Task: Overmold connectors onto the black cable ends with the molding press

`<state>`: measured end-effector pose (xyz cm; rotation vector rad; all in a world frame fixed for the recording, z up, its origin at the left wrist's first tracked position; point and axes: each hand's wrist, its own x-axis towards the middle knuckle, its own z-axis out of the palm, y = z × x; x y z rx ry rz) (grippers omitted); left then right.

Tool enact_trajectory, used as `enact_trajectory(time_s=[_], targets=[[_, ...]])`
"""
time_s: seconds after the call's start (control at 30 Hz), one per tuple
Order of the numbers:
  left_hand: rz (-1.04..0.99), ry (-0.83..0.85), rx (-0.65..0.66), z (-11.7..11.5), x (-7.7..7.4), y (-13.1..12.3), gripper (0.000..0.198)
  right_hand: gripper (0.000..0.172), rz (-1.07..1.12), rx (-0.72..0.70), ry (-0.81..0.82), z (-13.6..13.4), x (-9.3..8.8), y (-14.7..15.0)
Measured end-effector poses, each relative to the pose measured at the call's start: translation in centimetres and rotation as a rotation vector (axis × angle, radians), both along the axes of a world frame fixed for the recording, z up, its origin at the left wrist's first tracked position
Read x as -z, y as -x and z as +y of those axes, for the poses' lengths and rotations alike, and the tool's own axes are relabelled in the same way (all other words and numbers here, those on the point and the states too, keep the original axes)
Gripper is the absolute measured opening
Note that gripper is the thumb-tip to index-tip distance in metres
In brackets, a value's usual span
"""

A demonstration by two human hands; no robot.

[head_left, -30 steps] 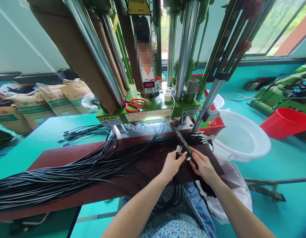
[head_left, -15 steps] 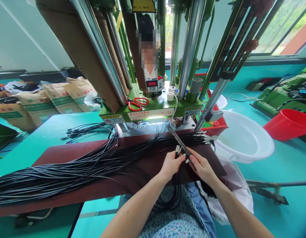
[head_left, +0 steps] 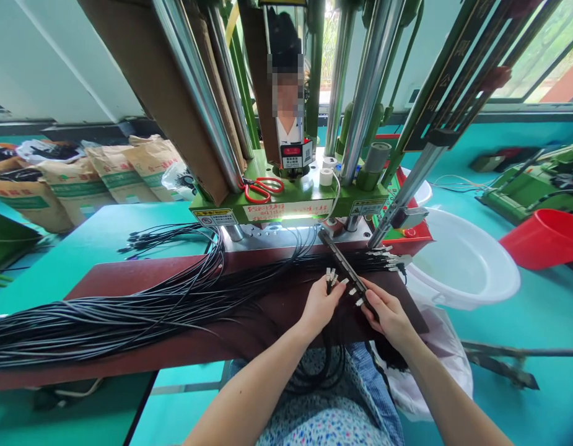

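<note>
A: Setting?

B: Workshop, teal floor, window at upper right. Green press straight ahead, scissors lying on it. Brown board in front, a long bundle of black cables across it. White tub off to the right.

A: Where is the bar?

B: Bar slants over the right part of the board, near end in the right hand, far end by the press bed. Contact there: cannot tell.

A: Fingers?

B: Right: thumb and fingers pinching the bar. Left hand: fingers curled round several cable ends, silver plugs standing up out of the grip; thumb and forefinger close on one plug just beside the bar. Whether that plug touches the bar is too small to tell.

A: Step in hand?

B: Judged from pose: fitting plugs along the bar. Two jut from its left edge near the right hand, apparently seated; those in the left grip are not on it.

A: Next move calls for?

B: My reading: plug squared to the bar, right hand steady, left fingertips alone pressing. Slack needed in the cables hanging below; a tug could unseat a plug.
</note>
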<state>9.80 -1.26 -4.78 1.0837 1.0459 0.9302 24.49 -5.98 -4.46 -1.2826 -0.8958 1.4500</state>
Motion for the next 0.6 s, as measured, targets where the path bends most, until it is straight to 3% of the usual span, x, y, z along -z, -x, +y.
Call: enact_trajectory(time_s=[0.1,0.3,0.47,0.6], targets=[[0.114,-0.124,0.015,0.1,0.0,0.1,0.022,0.055,-0.026,-0.033,0.002,0.0,-0.2,0.0],[0.178,-0.16,-0.015,0.2,0.2,0.3,0.021,0.056,-0.174,-0.083,-0.089,0.1,0.6,0.1],[0.043,-0.025,0.016,0.1,-0.1,0.6,0.028,0.054,-0.136,-0.056,-0.041,0.1,0.3,0.3],[-0.099,-0.042,-0.165,0.4,-0.8,1.7,0.034,0.057,-0.06,-0.005,0.002,0.0,-0.5,0.1]])
